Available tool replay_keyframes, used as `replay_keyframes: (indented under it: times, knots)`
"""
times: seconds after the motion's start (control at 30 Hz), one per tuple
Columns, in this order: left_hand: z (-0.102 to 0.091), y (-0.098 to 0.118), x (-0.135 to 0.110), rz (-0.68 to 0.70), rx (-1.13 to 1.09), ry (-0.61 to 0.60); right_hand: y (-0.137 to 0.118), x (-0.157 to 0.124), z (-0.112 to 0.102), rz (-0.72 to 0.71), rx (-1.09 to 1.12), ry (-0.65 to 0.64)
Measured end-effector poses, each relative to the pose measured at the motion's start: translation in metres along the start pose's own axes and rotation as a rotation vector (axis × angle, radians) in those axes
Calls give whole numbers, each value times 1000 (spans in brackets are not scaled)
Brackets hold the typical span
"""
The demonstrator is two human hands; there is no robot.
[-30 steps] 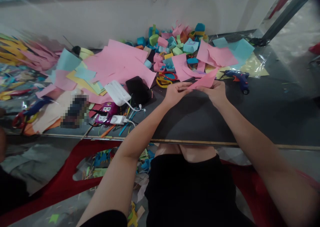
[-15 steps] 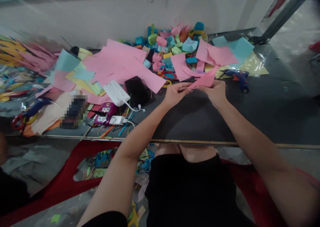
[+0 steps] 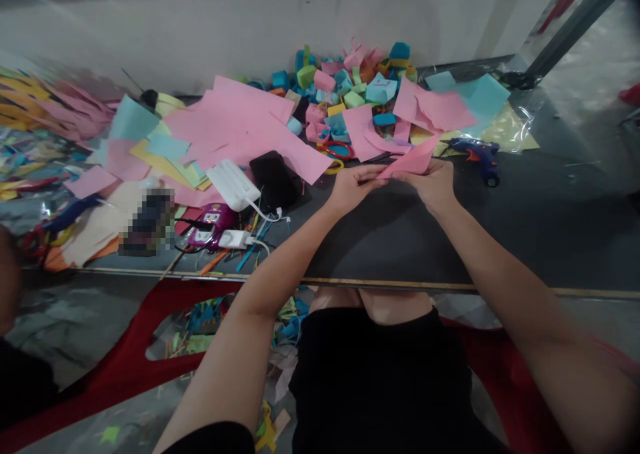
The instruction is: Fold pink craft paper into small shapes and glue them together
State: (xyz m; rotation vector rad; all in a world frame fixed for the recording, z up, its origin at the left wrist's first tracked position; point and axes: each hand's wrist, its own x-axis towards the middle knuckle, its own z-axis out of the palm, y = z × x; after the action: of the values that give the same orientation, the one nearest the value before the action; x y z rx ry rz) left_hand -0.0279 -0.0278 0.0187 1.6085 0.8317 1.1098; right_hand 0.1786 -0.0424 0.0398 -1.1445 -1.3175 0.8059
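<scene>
Left hand: left of the glue gun, fingers bent close together, tips pinching the left end of the pink paper piece.
Right hand: just left of the glue gun and a little nearer the body, fingers curled shut on the right part of the same piece.
Pink paper piece: held between both hands, low over the dark table, left of the glue gun, its far corner tilted up toward the gun.
Glue gun: blue, lying on the table, apart from both hands.
Scissors: red and yellow handle rings, left of the glue gun, just beyond the left hand.
Paper boxes: heaped beyond and left of the glue gun, near the wall.
Light blue sheets: just beyond the glue gun.
Pink sheets: spread well left of the glue gun.
Black pouch: well left of the glue gun, past the left hand.
White power bank: farther left of the glue gun, beside the pouch; whether touching, cannot tell.
</scene>
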Motion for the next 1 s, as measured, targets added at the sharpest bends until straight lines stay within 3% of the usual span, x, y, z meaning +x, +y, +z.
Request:
replay_keyframes:
  times: [0.47,0.8,1.0]
  knots:
    - [-2,1,2,-27,-3,69,3,6,-2,-17,71,-56]
    - [-1,0,4,-72,8,-24,-1,2,-2,7,12,-42]
    - [0,3,1,-23,181,-48,-7,-7,5,32,8,-112]
